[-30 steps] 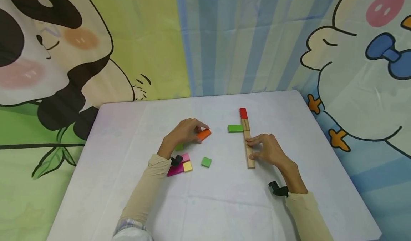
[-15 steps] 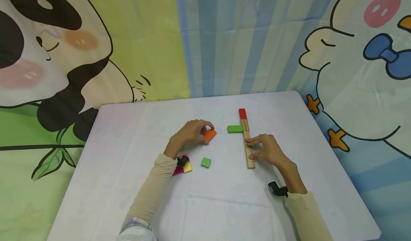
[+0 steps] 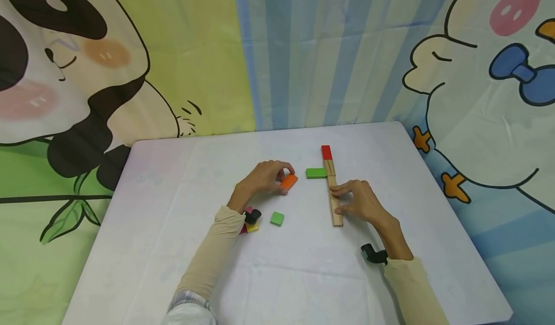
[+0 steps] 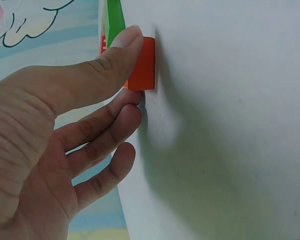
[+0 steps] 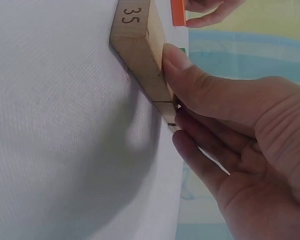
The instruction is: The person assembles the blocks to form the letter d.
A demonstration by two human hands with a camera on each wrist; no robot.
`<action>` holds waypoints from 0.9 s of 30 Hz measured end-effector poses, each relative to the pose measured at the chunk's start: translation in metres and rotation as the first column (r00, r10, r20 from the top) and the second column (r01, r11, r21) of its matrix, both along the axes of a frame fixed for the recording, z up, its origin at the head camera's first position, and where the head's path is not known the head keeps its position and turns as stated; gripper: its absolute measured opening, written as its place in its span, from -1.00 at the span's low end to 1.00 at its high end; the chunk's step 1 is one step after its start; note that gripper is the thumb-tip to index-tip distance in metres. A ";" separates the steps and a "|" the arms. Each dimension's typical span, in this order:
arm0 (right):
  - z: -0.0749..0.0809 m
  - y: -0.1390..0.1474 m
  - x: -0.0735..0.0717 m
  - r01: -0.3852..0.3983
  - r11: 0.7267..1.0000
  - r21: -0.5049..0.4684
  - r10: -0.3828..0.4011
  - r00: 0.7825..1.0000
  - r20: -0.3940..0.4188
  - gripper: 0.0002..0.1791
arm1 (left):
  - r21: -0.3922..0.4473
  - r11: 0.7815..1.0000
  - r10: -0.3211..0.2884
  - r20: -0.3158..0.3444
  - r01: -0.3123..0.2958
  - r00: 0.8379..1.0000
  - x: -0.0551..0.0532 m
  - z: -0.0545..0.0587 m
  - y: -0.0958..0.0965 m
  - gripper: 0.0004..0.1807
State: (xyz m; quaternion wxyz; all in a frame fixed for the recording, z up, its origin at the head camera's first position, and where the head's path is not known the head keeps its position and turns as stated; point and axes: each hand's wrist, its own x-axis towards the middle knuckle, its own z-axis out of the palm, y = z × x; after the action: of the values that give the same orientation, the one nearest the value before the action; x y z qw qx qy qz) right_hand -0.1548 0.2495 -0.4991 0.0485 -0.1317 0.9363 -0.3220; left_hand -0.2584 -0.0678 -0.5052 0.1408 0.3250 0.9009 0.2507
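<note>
My left hand pinches an orange block between thumb and fingers, low over the white table. In the left wrist view the thumb covers part of that orange block. To its right, a straight row of plain wooden blocks runs lengthwise, capped at the far end by a red block. A long green block juts from the row's left side. My right hand rests its thumb and fingertips on the row. The near wooden block shows "35" on its end.
A small green block lies between the hands, nearer the front. Yellow and magenta blocks sit partly hidden under the left wrist. A printed curtain hangs behind the table.
My left hand has moved right with the orange block, closer to the green block and the wooden row, and its wrist covers more of the pink and yellow blocks. The right hand stays in place.
</note>
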 end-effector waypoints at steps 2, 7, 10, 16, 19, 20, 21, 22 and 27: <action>0.001 0.000 0.000 0.002 1.000 0.000 -0.002 1.000 0.002 -0.39 | -0.001 1.000 -0.004 0.001 0.004 1.000 -0.001 0.000 0.002 -0.41; 0.001 0.000 -0.001 0.007 1.000 -0.004 -0.007 1.000 0.019 -0.39 | -0.006 1.000 -0.015 0.003 0.015 1.000 -0.002 0.000 0.004 -0.43; 0.001 0.000 0.000 0.016 1.000 -0.009 -0.016 1.000 0.024 -0.40 | -0.006 1.000 -0.019 0.004 0.019 1.000 -0.003 -0.001 0.007 -0.42; -0.003 0.000 0.001 0.009 1.000 -0.011 -0.009 1.000 0.027 -0.39 | -0.017 1.000 -0.001 0.026 0.001 1.000 0.002 0.000 0.011 -0.42; -0.002 0.000 0.000 0.003 1.000 -0.007 -0.002 1.000 0.007 -0.40 | -0.013 1.000 0.005 0.023 -0.004 1.000 0.001 0.001 0.013 -0.41; -0.002 0.000 0.000 0.003 1.000 -0.006 -0.003 1.000 0.005 -0.40 | -0.013 1.000 0.005 0.021 -0.005 1.000 0.001 0.001 0.014 -0.41; -0.002 0.000 0.000 0.000 1.000 -0.005 0.000 1.000 0.002 -0.40 | -0.014 1.000 0.006 0.019 -0.006 1.000 0.000 0.001 0.015 -0.41; -0.002 0.000 0.000 -0.002 1.000 -0.004 0.002 1.000 0.000 -0.40 | -0.014 1.000 0.006 0.018 -0.006 1.000 0.000 0.000 0.015 -0.40; -0.001 0.001 -0.001 -0.004 1.000 0.005 0.004 1.000 0.002 -0.39 | -0.019 1.000 0.007 0.015 -0.007 1.000 -0.002 0.000 0.017 -0.40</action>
State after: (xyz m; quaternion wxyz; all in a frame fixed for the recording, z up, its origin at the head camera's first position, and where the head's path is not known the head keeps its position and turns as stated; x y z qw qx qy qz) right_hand -0.1556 0.2509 -0.5003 0.0502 -0.1334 0.9368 -0.3196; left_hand -0.2602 -0.0507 -0.5051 0.1498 0.3186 0.9033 0.2453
